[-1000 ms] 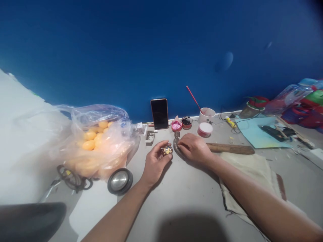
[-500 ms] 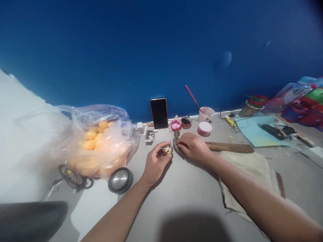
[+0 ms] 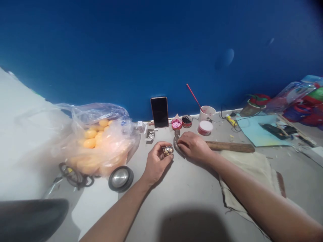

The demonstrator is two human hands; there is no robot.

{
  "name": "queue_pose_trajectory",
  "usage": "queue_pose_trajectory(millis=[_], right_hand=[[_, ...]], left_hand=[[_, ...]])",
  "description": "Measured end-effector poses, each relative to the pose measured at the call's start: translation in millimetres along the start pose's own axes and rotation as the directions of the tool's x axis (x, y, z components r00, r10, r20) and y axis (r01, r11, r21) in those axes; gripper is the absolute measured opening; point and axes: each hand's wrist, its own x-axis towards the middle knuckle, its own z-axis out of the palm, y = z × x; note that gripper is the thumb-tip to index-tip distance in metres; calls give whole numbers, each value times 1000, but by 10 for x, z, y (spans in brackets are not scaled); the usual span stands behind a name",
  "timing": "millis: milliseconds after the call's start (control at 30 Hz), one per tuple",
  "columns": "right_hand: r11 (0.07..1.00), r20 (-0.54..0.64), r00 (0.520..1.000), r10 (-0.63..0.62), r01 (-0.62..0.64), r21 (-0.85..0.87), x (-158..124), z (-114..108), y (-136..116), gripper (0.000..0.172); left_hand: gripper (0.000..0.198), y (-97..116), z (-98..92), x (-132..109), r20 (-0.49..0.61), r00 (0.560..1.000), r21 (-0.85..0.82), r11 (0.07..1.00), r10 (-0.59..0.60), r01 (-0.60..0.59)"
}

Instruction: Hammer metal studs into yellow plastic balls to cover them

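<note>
Between the thumb and fingers of my left hand is a small ball, its surface dotted with shiny metal studs over yellow. A hammer lies across the table, wooden handle to the right and metal head to the left. My right hand is over the hammer, closed, with curled fingertips at the metal head; the palm hides the part between head and handle. A small open box of silvery pieces sits behind my left hand.
A clear plastic bag of yellow balls stands at left, beside a round black-rimmed metal object. A phone leans on the blue wall. Small tubs, a white cup, a cream cloth and blue sheet lie farther right.
The ball in my left hand has turned slightly, showing more metal studs. My right hand stays at the hammer head. The view has shifted a little.
</note>
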Motion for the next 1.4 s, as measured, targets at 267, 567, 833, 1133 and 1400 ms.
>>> queue_pose_trajectory(millis=[267, 567, 833, 1133, 1400], right_hand=[[1000, 19, 1000, 23, -23, 12, -1, -6, -5, 14], [999, 21, 999, 24, -25, 25, 0, 14, 21, 13], [999, 19, 1000, 22, -23, 27, 7, 8, 11, 14], [999, 24, 999, 20, -21, 31, -12, 18, 35, 14], [998, 3, 1000, 6, -7, 59, -20, 34, 22, 15]], left_hand=[[34, -34, -18, -7, 6, 1000, 45, 999, 7, -8], [34, -67, -28, 9, 33, 999, 62, 997, 36, -38], [34, -27, -20, -20, 44, 999, 38, 999, 27, -29], [35, -45, -23, 17, 71, 985, -391, 904, -159, 174], [28, -40, -6, 11, 44, 985, -391, 904, -168, 172]])
